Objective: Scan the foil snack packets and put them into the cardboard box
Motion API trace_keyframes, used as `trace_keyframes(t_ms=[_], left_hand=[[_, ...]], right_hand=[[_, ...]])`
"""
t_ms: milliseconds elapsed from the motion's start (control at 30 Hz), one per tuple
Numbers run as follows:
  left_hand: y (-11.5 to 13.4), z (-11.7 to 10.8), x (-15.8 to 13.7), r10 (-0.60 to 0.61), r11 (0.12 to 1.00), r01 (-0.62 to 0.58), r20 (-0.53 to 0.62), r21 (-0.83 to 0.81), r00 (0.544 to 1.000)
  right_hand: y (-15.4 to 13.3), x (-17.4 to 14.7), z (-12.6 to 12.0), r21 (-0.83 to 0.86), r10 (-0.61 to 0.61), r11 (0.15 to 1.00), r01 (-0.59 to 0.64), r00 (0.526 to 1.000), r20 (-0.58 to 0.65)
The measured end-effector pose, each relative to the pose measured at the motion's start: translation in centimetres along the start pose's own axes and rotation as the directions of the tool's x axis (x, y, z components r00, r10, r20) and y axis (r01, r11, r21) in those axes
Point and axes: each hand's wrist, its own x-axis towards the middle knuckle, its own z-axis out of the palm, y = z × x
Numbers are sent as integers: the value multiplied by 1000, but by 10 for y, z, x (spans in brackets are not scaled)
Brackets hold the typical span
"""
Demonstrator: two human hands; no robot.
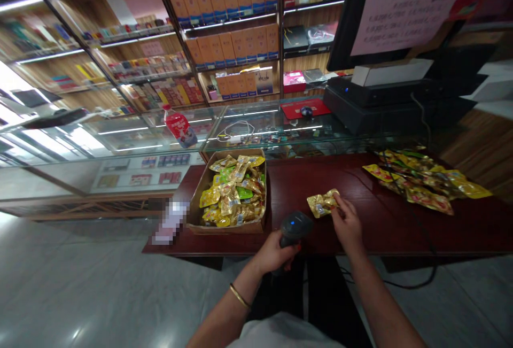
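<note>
My left hand (276, 254) is wrapped round the handle of a black barcode scanner (295, 225), whose small blue light is lit. The scanner's head points up and right, close to a gold snack packet (319, 205). Fingers of my right hand (348, 222) pinch that packet at its right end, just over the dark red table (288, 177). Left of the scanner stands an open cardboard box (264, 219) full of gold, yellow and green snack packets (230, 193). More packets (427, 179) lie in a loose pile at the table's right side.
A glass display counter (256, 123) runs behind the table, bearing a red-labelled bottle (179, 126), a white cable (240, 133) and a mouse (306, 111) on a red mat. A monitor (348, 22) stands at back right. A black cable (430, 262) hangs over the table's front edge.
</note>
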Motion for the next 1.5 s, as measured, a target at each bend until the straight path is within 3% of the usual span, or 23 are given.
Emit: trace_keyframes(t_ms=[367, 600, 833, 900, 967, 1067, 1133, 1267, 1400, 1433, 1500], left_hand=[[1, 2, 0, -11, 999, 11, 1, 47, 1000], [-2, 1, 2, -2, 1000, 2, -2, 24, 1000], [-1, 2, 0, 14, 1000, -14, -7, -26, 1000], [-2, 3, 2, 8, 999, -9, -28, -43, 1000], [-4, 5, 4, 1, 997, -8, -89, -71, 996], [-6, 7, 9, -5, 993, -15, -172, -118, 985], [-6, 8, 11, -12, 989, -17, -200, -144, 980], [-5, 8, 11, -18, 986, -18, -210, -166, 978], [-7, 8, 10, -31, 988, -8, -244, -157, 969], [-7, 8, 10, -34, 987, -7, -253, -159, 967], [-9, 8, 11, -32, 987, -12, -260, -163, 965]], right_hand=[[-16, -6, 0, -141, -252, 958, 249, 968, -1], [-19, -7, -1, -148, -182, 972, 183, 983, 17], [-17, -7, 0, -126, -209, 970, 208, 978, 4], [-11, -5, 1, -70, -135, 988, 135, 991, -2], [-3, -1, 2, 61, 20, 998, -19, 1000, -13], [1, 11, 2, 299, 258, 923, -241, 966, -18], [-10, 23, 6, 381, 312, 875, -297, 950, 25], [-75, 45, 50, 451, 192, 840, -301, 943, 271], [-151, 58, 128, 498, -26, 823, -275, 856, 516], [-161, 61, 143, 461, -46, 848, -263, 829, 557], [-166, 70, 160, 395, -81, 901, -179, 825, 559]])
